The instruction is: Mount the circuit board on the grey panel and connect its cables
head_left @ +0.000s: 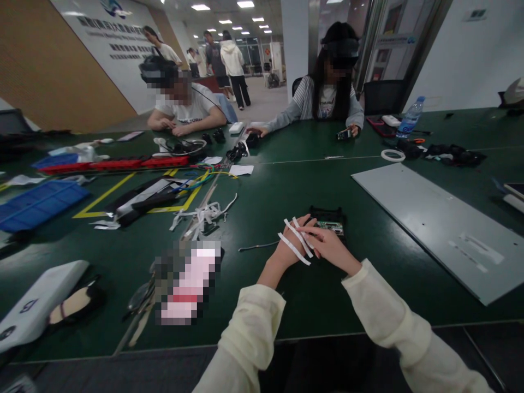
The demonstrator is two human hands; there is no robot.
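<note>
My left hand (pixel 289 246) is held just above the table, its back up and its fingers stretched out, partly hidden. Several narrow white strips (pixel 293 248) lie across the back of it. Reaching in from the right, my right hand (pixel 327 245) has its fingers closed at one of these strips. Just beyond both hands lies a black device (pixel 343 218) with a green circuit board (pixel 331 225) showing; my hands cover part of it. A thin grey cable (pixel 257 247) lies to the left of my left hand.
A large grey metal panel (pixel 442 229) lies to the right. Tangled white strips (pixel 204 215), a phone (pixel 192 284), a white case (pixel 45 300) and a blue tray (pixel 41 204) are to the left. Two people (pixel 335 103) sit across the table; a water bottle (pixel 410 117) stands far right.
</note>
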